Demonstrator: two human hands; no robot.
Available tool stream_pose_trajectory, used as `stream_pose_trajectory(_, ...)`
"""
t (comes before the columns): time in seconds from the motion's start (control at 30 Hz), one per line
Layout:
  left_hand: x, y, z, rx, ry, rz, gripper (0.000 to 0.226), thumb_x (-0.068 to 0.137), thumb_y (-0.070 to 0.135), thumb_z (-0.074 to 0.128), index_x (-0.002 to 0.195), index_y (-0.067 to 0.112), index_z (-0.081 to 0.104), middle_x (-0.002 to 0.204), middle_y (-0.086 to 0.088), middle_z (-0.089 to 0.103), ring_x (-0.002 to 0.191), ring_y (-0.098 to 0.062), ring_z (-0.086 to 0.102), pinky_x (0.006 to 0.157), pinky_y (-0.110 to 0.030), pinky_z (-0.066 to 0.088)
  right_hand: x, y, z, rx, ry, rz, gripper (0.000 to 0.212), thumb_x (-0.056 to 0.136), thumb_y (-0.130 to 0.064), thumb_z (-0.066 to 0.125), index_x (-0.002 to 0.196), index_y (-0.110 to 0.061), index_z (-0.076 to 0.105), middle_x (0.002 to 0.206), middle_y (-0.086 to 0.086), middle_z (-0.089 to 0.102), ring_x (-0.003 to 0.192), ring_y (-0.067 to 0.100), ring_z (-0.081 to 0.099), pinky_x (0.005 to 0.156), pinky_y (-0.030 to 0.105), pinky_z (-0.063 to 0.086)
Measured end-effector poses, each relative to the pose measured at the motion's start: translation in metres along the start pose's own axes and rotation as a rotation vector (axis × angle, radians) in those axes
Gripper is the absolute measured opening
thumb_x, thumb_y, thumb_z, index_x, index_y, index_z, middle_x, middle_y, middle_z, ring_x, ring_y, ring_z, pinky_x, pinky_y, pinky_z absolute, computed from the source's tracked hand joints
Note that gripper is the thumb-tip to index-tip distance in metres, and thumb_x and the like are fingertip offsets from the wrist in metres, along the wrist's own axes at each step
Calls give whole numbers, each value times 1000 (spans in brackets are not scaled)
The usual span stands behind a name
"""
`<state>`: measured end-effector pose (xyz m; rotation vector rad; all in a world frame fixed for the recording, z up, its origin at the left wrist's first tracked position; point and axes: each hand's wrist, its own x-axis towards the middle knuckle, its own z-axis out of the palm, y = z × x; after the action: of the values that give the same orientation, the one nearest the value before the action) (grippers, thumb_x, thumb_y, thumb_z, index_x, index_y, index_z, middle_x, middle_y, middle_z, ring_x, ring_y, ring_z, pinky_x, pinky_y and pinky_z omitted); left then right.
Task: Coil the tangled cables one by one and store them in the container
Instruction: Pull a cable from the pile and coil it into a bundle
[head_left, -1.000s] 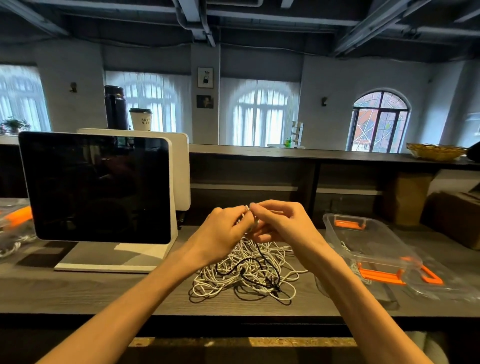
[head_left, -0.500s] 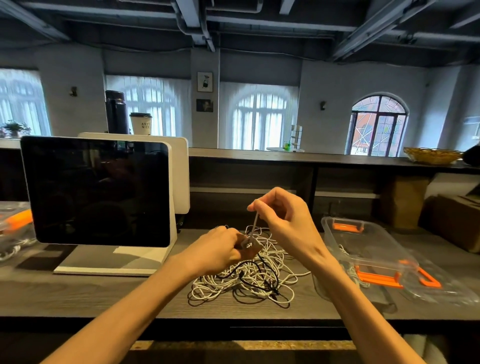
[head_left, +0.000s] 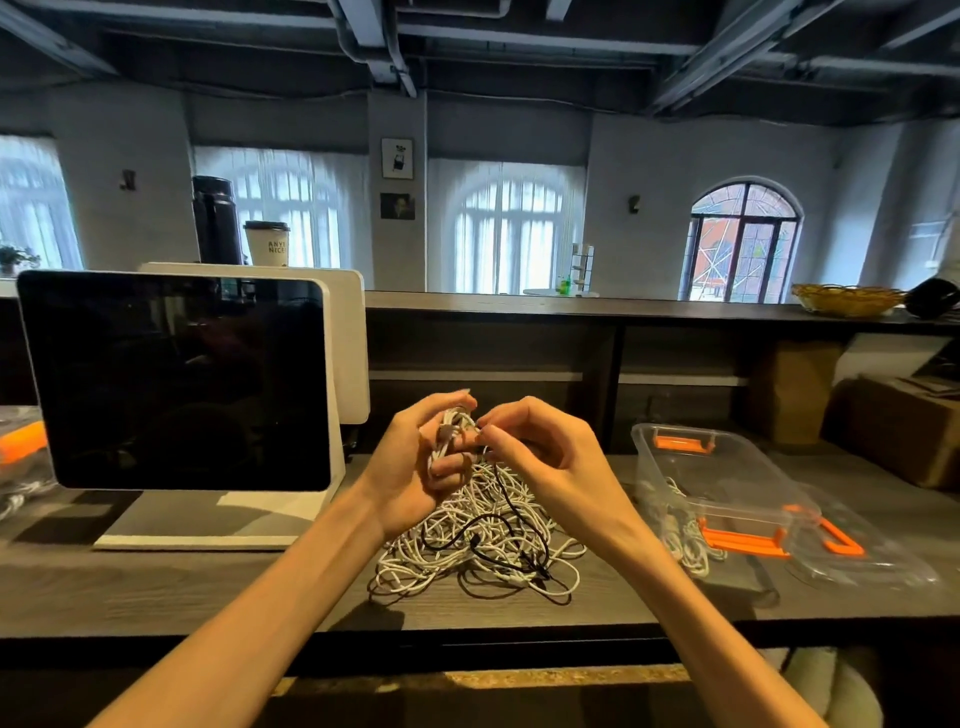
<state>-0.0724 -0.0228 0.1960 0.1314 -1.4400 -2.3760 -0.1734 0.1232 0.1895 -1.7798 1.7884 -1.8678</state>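
Half a second ago our right hand was raised, drawing a strand up out of the left; now it has come back down beside the left hand, and the two meet above the tangled cables near the front edge of the worktop. The left grip is curled round a small white coil with several loops in it; the right grip pinches the cable where it meets that bundle, fingertips close against the left thumb. We read this as one more turn laid on — the coil looks fuller than a moment back; yet a strand still trails from the hands into the pile, so this cable is not finished. A black cable threads through the white heap and may snag as we pull. The container stands open toward the right end of the worktop, well apart from the hands, white cable already showing through its clear wall — storage comes only once this tail is free.
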Motion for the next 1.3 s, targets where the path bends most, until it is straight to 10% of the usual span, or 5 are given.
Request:
stream_pose_trajectory(0.13, 2, -4, 14, -50, 1, 17, 35, 95, 32, 54, 117, 10, 69, 108, -18, 62, 98, -28, 59, 82, -34, 48, -5, 2, 1, -46, -6, -67, 12, 96, -16, 71, 104, -7, 73, 112, -3, 72, 104, 18, 71, 87, 39, 61)
stream_pose_trajectory(0.3, 2, -5, 20, 24, -58, -3, 35, 102, 19, 44, 131, 14, 64, 130, -26, 61, 124, -39, 57, 110, -46, 42, -5, 3, -13, -5, 5, -57, 18, 87, -19, 79, 100, -7, 79, 96, -1, 75, 93, 23, 74, 79, 32, 61)
stream_pose_trajectory(0.67, 4, -9, 24, 458, 134, 184, 32, 87, 7, 75, 116, 15, 68, 103, -7, 77, 92, -27, 76, 63, -33, 60, -6, 1, -25, -346, -9, 15, 25, 77, -11, 89, 98, -19, 78, 91, -10, 76, 87, 1, 72, 79, 26, 62)
stream_pose_trajectory(0.97, -1, -2, 17, 425, 168, 136, 34, 84, 17, 79, 116, 15, 68, 101, -10, 78, 90, -30, 76, 63, -35, 60, 0, -2, -45, -235, -262, -12, 20, 96, -18, 70, 113, -11, 79, 117, -3, 75, 109, 4, 70, 91, 27, 59)
stream_pose_trajectory(1.3, 0, -3, 20, 393, 182, 147, 32, 84, 14, 79, 114, 13, 67, 101, -12, 77, 86, -29, 77, 61, -33, 60, 1, 10, -37, -152, -12, 59, 29, 84, -14, 84, 111, -13, 76, 113, -1, 72, 94, 11, 75, 85, 34, 63)
